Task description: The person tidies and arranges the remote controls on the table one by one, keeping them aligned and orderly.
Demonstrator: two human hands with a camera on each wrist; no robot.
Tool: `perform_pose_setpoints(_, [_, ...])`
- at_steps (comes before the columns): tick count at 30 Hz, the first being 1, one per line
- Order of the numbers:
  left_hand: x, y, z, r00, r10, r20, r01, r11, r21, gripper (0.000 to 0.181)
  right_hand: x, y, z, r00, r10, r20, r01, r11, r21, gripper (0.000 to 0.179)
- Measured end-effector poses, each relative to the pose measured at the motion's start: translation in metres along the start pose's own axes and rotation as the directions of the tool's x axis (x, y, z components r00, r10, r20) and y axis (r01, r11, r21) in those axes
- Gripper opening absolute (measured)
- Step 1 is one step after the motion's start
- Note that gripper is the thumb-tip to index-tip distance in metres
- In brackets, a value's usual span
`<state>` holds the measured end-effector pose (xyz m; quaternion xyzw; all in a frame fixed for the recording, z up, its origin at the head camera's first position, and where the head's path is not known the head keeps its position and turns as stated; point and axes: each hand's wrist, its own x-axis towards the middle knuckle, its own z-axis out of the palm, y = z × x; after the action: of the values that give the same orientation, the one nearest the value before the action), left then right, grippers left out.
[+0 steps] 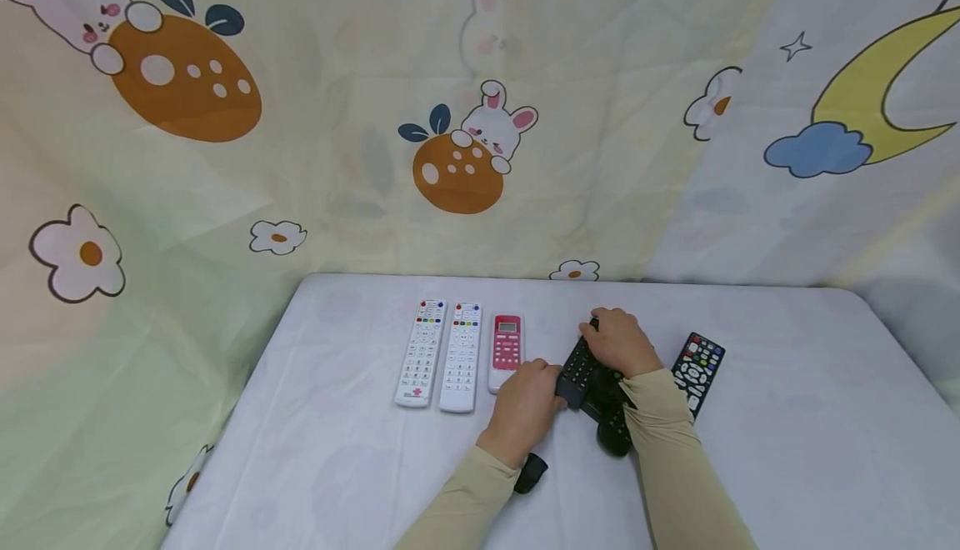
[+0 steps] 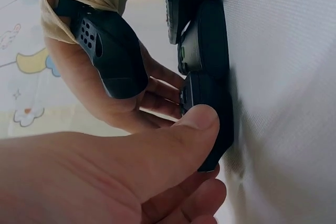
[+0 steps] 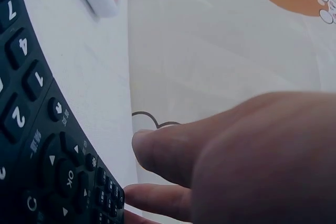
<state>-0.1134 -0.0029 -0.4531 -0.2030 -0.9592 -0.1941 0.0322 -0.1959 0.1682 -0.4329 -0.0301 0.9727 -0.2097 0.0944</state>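
Observation:
My left hand (image 1: pixel 523 408) pinches the near end of a black remote control (image 1: pixel 576 373). In the left wrist view its thumb (image 2: pixel 197 121) lies along the remote's end, with the fingers curled below. Over the far end is my right hand (image 1: pixel 624 343). One straight fingertip (image 3: pixel 139 195) touches that end in the right wrist view, while the thumb (image 3: pixel 157 148) stands apart from the remote. Another dark object (image 2: pixel 207 40), like a remote, sits behind the held one; the right forearm partly hides that area in the head view.
To the left lie two white remotes (image 1: pixel 420 354) (image 1: pixel 461 358) and a white remote with a pink face (image 1: pixel 507 343), side by side. A black remote (image 1: pixel 699 367) with coloured buttons lies right of the right forearm. A patterned cloth (image 1: pixel 337 158) hangs behind the white table (image 1: pixel 300 450).

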Motion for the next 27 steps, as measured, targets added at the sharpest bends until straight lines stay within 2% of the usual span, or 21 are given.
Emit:
perform_pose_setpoints(17, [-0.0006, 0.0007, -0.0028, 1.0, -0.004, 0.007, 0.004, 1.0, 0.017, 0.041, 0.002, -0.002, 0.0035, 0.999, -0.027, -0.037, 0.027, 0.999, 0.019, 0.045])
perform_pose_setpoints(21, [-0.0014, -0.0001, -0.0041, 1.0, -0.001, -0.003, 0.001, 1.0, 0.026, 0.042, 0.0023, -0.004, 0.0042, 0.998, -0.034, -0.046, 0.036, 0.999, 0.035, 0.044])
perform_pose_setpoints(27, [-0.0008, -0.0024, -0.0051, 0.999, 0.013, -0.032, -0.011, 0.998, 0.066, 0.043, 0.0028, -0.007, 0.0066, 0.992, -0.072, -0.099, 0.078, 0.995, 0.066, 0.043])
